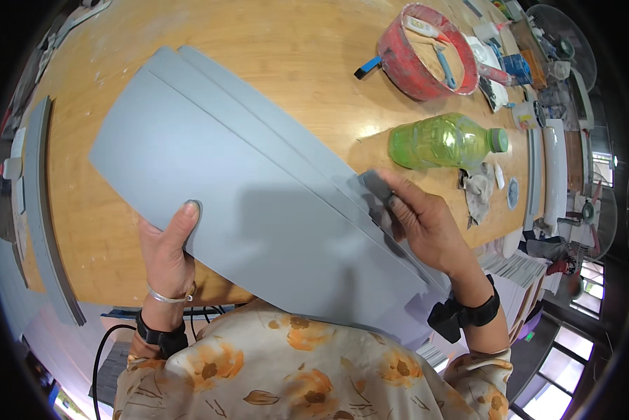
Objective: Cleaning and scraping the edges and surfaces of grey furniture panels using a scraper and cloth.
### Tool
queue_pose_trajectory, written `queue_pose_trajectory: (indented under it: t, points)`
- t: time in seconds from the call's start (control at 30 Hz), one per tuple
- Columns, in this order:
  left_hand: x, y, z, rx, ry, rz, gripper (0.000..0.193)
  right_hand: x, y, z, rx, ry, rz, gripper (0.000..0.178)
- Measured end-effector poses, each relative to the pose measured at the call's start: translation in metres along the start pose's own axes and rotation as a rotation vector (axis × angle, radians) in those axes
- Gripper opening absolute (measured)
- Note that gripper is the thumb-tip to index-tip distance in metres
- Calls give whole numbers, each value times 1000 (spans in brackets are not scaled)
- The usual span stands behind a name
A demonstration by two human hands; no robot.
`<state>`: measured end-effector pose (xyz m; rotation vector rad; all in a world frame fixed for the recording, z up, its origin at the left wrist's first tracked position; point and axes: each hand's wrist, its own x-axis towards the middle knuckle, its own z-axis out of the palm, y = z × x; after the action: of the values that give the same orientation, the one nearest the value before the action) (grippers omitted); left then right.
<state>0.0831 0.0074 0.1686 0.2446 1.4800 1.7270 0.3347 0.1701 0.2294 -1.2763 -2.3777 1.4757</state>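
A long light grey panel (216,161) lies slanted across the table and over my lap, with a narrow raised strip or step running along its far edge. Its near left edge is gripped by my left hand (167,248), thumb on top and fingers underneath. At the far right edge, my right hand (430,224) is closed around a small dark grey pad (375,185) pressed against the panel's edge. The pad looks like sandpaper, but its kind is not certain. My right fingertips are partly hidden behind the panel edge.
Past my right hand, a green plastic bottle (440,141) lies on its side on the wooden table (293,42). Behind it stands a red tub (405,66) of beige powder or paste with tools. A dirty rag (477,192) lies nearby. Grey strips (45,210) line the left edge.
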Motion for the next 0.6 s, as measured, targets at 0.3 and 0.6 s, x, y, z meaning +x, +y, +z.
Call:
queue_pose_trajectory:
  t: [0.3,0.6]
  points:
    - [2,-3,-1,71,-23,40,55,8,16,-3,576,-107,190,33]
    - [-1,2,4,25,-9,39,56,13,29,-5,80,-159,-243,34]
